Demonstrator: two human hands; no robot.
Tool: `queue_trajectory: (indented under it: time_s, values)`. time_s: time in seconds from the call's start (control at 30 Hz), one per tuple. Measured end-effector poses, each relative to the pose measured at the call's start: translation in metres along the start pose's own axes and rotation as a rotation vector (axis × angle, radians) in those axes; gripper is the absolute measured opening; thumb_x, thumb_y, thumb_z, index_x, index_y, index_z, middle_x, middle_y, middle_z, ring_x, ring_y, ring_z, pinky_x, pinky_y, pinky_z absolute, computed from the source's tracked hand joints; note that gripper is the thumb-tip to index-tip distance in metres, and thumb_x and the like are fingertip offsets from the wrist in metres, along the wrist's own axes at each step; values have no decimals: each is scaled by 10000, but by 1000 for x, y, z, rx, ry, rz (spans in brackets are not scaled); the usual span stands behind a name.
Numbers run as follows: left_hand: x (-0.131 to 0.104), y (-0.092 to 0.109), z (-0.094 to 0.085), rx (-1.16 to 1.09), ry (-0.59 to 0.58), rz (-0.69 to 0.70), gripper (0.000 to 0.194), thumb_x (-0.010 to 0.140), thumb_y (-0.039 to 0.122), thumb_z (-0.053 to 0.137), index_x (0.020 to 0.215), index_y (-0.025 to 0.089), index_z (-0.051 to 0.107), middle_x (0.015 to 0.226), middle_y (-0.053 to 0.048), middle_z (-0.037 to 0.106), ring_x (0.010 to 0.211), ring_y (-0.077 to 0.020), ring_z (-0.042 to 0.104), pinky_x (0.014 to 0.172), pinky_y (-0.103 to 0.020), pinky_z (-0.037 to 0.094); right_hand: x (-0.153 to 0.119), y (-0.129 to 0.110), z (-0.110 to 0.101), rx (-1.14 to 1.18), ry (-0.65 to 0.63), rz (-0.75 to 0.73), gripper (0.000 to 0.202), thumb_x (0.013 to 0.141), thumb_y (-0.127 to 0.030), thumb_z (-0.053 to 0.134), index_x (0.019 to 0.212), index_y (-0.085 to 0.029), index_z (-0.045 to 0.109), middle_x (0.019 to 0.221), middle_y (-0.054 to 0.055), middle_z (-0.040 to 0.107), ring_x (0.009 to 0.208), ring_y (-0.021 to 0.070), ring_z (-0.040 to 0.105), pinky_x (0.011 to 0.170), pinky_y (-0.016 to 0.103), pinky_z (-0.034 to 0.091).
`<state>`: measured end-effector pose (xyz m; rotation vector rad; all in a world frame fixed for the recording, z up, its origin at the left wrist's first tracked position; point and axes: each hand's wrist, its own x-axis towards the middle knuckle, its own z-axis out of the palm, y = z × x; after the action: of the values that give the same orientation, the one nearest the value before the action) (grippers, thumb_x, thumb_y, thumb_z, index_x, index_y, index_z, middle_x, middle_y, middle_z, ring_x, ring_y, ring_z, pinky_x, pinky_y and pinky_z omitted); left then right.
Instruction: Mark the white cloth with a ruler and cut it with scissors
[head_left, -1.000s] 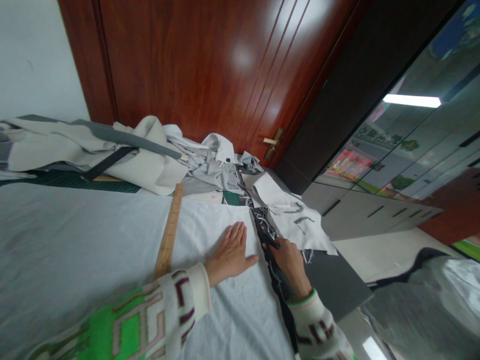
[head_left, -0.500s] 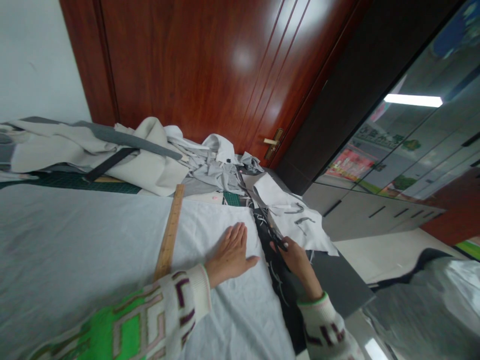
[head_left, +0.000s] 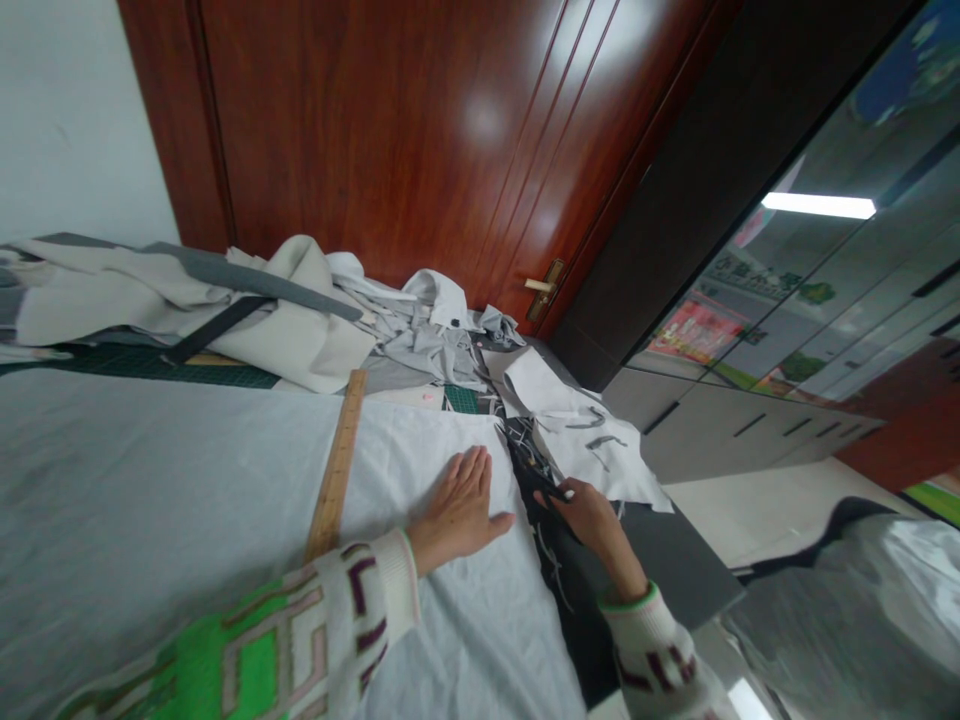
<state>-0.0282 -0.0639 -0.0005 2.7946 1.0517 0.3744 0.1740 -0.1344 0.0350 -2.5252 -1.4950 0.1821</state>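
A large pale grey cloth (head_left: 187,460) lies spread over the table. My left hand (head_left: 461,510) rests flat on it near its right edge, fingers stretched out and holding nothing. Just past that edge, my right hand (head_left: 589,515) is closed round the handles of black scissors (head_left: 551,488), whose blades point up and to the left beside the cloth's corner. A wooden ruler (head_left: 337,465) lies on the cloth, to the left of my left hand.
Crumpled white and grey fabric (head_left: 431,335) lies along the back. White pieces (head_left: 589,430) with dark scraps lie at the right on the dark tabletop (head_left: 675,545). A green cutting mat (head_left: 112,362) shows behind the cloth. Grey fabric (head_left: 847,610) is at lower right.
The scissors in my right hand have changed angle slightly, and their handles look closer together. My left hand stays flat on the cloth. The whole view has shifted a little.
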Motion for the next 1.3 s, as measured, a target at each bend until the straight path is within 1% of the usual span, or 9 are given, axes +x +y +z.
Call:
queue_trajectory:
  time_s: [0.13,0.27,0.37,0.5,0.6,0.8,1.1,1.2,1.3]
  values:
    - [0,0,0,1,1,1,865,940,592,398,1500,-50,247,1589,-242,198,1499,-326,131,1221,-467,158,6,-7,2,7,-2,-25,464,860,-590,587,1015,-165,694,951,156,772,962,299,724,698,296,464]
    - [-1,0,-1,3,8,-3,866,937,597,393,1503,-41,247,1591,-237,195,1500,-322,129,1222,-464,151,14,-12,5,12,1,-39,433,869,-580,577,983,-182,706,927,140,774,939,289,729,666,290,459]
    - [-1,0,-1,0,6,-4,872,934,600,400,1503,-42,247,1592,-237,195,1500,-323,127,1223,-463,151,21,-15,8,17,2,-47,415,883,-555,575,982,-177,715,954,143,773,949,279,728,682,288,459]
    - [-1,0,-2,-4,-1,-10,874,933,599,408,1503,-44,246,1592,-236,193,1500,-323,131,1223,-466,158,26,-17,11,19,3,-44,429,890,-546,579,1001,-156,719,995,161,769,979,288,721,698,291,456]
    - [-1,0,-2,-5,-3,-7,875,935,597,402,1504,-47,237,1592,-240,184,1501,-324,122,1223,-467,153,29,-19,10,21,0,-45,416,895,-539,574,982,-161,723,989,156,770,977,280,722,697,284,453]
    - [0,0,-2,-5,-9,-3,873,935,594,394,1503,-50,237,1592,-238,176,1502,-319,113,1225,-465,138,30,-24,7,18,-1,-35,414,903,-549,551,912,-177,734,920,145,773,948,268,725,683,276,452]
    - [0,0,-1,-2,0,-6,876,931,606,393,1504,-41,248,1592,-235,183,1501,-319,116,1223,-464,147,26,-28,6,-10,22,-24,391,893,-533,577,940,-184,746,959,165,773,939,291,726,652,287,442]
    - [-1,1,-2,-3,3,-9,877,929,606,397,1504,-40,249,1591,-236,188,1501,-320,121,1224,-465,148,25,-27,5,-5,44,-28,362,884,-507,596,936,-186,753,948,168,775,936,297,726,644,289,440]
    - [-2,1,-2,-6,-2,-9,865,932,598,399,1503,-35,255,1591,-234,186,1501,-315,117,1225,-461,149,25,-25,4,9,75,-26,375,870,-506,616,962,-169,754,936,178,773,921,301,726,640,290,443]
